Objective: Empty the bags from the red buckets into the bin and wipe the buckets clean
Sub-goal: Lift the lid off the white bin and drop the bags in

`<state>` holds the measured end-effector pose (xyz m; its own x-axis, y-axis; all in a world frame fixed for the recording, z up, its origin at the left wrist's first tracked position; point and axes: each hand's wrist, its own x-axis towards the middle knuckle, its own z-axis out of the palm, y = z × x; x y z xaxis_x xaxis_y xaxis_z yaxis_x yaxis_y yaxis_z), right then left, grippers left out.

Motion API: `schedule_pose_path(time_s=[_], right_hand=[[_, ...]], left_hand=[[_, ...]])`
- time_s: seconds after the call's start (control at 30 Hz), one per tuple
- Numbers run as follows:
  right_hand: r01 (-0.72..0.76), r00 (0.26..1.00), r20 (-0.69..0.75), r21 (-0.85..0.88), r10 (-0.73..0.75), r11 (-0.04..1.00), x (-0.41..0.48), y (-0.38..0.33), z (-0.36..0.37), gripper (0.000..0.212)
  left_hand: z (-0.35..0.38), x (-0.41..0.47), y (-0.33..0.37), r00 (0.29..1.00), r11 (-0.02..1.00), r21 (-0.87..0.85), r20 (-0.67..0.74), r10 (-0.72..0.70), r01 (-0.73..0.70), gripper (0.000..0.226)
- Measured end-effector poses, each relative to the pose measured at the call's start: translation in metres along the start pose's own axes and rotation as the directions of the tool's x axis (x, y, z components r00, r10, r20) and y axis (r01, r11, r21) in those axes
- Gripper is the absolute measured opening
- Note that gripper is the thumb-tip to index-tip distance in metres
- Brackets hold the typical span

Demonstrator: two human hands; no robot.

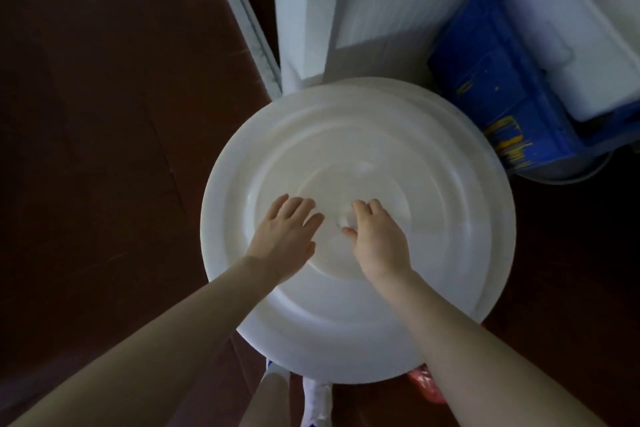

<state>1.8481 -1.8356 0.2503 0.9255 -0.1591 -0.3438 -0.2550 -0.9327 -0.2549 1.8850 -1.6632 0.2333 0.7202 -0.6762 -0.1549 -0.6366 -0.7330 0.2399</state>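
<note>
A large round white bin lid [360, 156] fills the middle of the view, seen from above. My left hand [285, 232] lies flat on it with straight fingers, left of the centre. My right hand [375, 236] sits just right of it, its fingers curled round a small white knob [343, 218] at the lid's centre. A bit of red plastic [424, 383] shows below the lid's near edge, under my right forearm. No red bucket is plainly visible.
A blue crate [491, 80] holding white foam blocks [568, 28] stands at the right back. A white wall or panel [346, 10] rises behind the lid. Dark brown floor [104, 114] spreads to the left. My leg and shoe [315, 399] show at the bottom.
</note>
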Motion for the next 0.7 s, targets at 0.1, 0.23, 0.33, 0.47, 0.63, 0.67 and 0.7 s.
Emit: schedule_pose_path(time_s=[0.1, 0.23, 0.33, 0.47, 0.63, 0.67, 0.7], right_hand=[[0.094, 0.996, 0.007, -0.070, -0.094, 0.993, -0.014, -0.022, -0.002, 0.033], [0.240, 0.971, 0.028, -0.100, -0.238, 0.966, -0.046, -0.061, -0.004, 0.033], [0.357, 0.934, 0.065, -0.096, -0.352, 0.929, -0.072, -0.100, 0.003, 0.035], [0.501, 0.862, 0.138, -0.090, -0.487, 0.861, -0.105, -0.162, 0.027, 0.036], [0.664, 0.734, 0.263, -0.081, -0.626, 0.744, -0.143, -0.241, 0.078, 0.039], [0.692, 0.706, 0.283, -0.080, -0.650, 0.717, -0.151, -0.255, 0.089, 0.038], [0.718, 0.678, 0.301, -0.081, -0.670, 0.691, -0.159, -0.268, 0.101, 0.036]], left_hand=[[-0.010, -0.037, -0.002, 0.995, 0.996, -0.010, -0.045, -0.091, 0.090, 0.050], [-0.023, -0.104, 0.004, 0.965, 0.973, -0.036, -0.121, -0.231, 0.229, 0.047], [-0.026, -0.165, 0.007, 0.911, 0.924, -0.079, -0.156, -0.383, 0.375, 0.046], [-0.020, -0.246, 0.000, 0.816, 0.827, -0.105, -0.136, -0.562, 0.552, 0.045], [-0.002, -0.345, -0.015, 0.676, 0.684, -0.117, -0.109, -0.729, 0.720, 0.044], [0.003, -0.363, -0.017, 0.647, 0.653, -0.121, -0.095, -0.757, 0.747, 0.044], [0.009, -0.381, -0.019, 0.618, 0.623, -0.126, -0.080, -0.782, 0.772, 0.043]])
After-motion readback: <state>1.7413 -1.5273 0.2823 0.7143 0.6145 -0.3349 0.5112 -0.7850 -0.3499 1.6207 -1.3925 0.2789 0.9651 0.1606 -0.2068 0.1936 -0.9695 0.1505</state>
